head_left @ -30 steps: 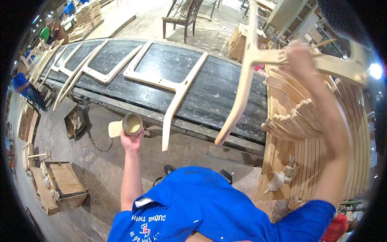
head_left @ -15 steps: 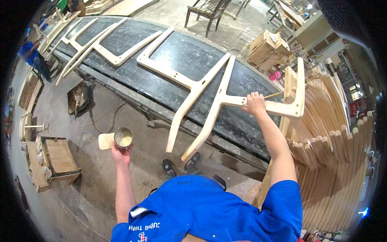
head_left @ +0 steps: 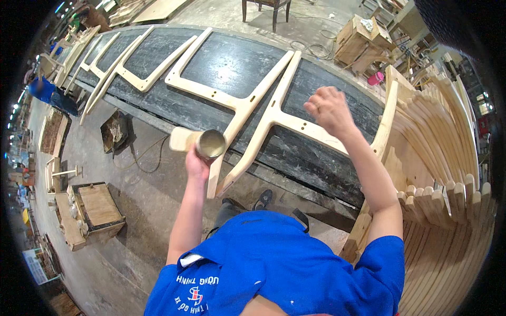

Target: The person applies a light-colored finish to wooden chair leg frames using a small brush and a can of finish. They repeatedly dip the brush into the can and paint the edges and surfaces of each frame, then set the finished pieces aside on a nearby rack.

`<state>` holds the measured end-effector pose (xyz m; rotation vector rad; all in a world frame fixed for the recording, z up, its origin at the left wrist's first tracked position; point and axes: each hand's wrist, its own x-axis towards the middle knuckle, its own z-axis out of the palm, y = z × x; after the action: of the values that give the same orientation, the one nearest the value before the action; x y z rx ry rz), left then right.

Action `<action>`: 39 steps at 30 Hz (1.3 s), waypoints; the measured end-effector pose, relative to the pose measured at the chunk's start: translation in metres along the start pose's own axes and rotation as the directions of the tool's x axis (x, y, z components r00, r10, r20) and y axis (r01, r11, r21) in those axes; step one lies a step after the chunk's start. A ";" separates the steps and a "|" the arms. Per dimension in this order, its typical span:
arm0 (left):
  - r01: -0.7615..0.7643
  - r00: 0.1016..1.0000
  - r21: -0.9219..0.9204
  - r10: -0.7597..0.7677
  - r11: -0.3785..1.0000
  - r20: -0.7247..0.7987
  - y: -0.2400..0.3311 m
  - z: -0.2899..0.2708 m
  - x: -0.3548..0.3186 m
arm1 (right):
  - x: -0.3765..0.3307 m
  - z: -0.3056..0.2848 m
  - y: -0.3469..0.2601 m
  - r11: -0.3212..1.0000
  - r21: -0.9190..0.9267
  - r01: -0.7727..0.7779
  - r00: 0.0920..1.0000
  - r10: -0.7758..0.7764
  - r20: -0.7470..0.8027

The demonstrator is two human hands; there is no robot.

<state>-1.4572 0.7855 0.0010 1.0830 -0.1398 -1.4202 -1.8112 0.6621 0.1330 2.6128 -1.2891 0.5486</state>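
Since the earlier frame the right hand (head_left: 328,109) has let go of the wooden chair frame (head_left: 295,124), which now lies flat at the bench (head_left: 226,63) front edge. Its fingers are loosely curled and empty just above the frame. The left hand (head_left: 196,158) grips a small tin (head_left: 210,144) with a wooden paddle (head_left: 183,139) over that edge.

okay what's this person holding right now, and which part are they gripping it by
The left hand grips a small round tin from below, around its base, with a wooden block beside it. The right hand hovers loosely closed above the wooden chair frame, holding nothing.
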 end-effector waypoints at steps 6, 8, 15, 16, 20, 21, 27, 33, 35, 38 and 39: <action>0.050 0.998 0.217 -0.059 0.975 0.035 -0.037 0.063 0.037 | 0.000 -0.028 0.008 0.293 0.784 -0.547 0.823 0.360 0.440; 0.029 0.997 0.261 -0.048 0.965 0.067 -0.038 0.076 0.043 | -0.002 -0.016 -0.015 0.180 0.860 -0.477 0.856 0.316 0.408; -0.058 0.980 0.393 -0.023 0.918 0.200 -0.012 0.102 0.062 | 0.017 0.041 -0.064 0.420 0.839 -0.346 0.924 0.308 0.227; -0.070 0.978 0.413 -0.020 0.908 0.209 -0.007 0.104 0.065 | 0.021 0.048 -0.066 0.466 0.819 -0.335 0.925 0.329 0.192; -0.168 0.939 0.343 0.044 0.924 0.342 0.006 0.103 0.078 | 0.037 0.074 -0.074 0.296 0.879 -0.374 0.863 0.458 0.213; -0.195 0.932 0.357 0.060 0.914 0.356 0.010 0.100 0.080 | 0.039 0.077 -0.077 0.219 0.877 -0.427 0.825 0.491 0.279; -0.172 0.959 0.360 0.073 0.917 0.273 0.017 0.107 0.086 | 0.047 0.097 -0.073 0.101 0.870 -0.482 0.741 0.578 0.343; -0.013 0.962 0.256 -0.058 0.967 0.268 0.004 0.114 0.101 | 0.032 0.111 -0.048 -0.463 0.821 -0.334 0.599 0.568 0.564; 0.036 0.966 0.231 -0.093 0.972 0.241 -0.003 0.116 0.106 | 0.023 0.109 -0.036 -0.484 0.828 -0.283 0.635 0.552 0.540; 0.064 0.969 0.199 -0.108 0.978 0.221 -0.013 0.119 0.117 | 0.017 0.107 -0.025 -0.489 0.844 -0.219 0.683 0.541 0.491; 0.068 0.969 0.192 -0.111 0.979 0.222 -0.017 0.123 0.120 | 0.013 0.109 -0.021 -0.507 0.839 -0.198 0.670 0.555 0.493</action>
<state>-1.5233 0.6263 -0.0045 1.0798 -0.4007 -1.6393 -1.7605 0.6314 0.0385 1.8458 -2.4295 3.4207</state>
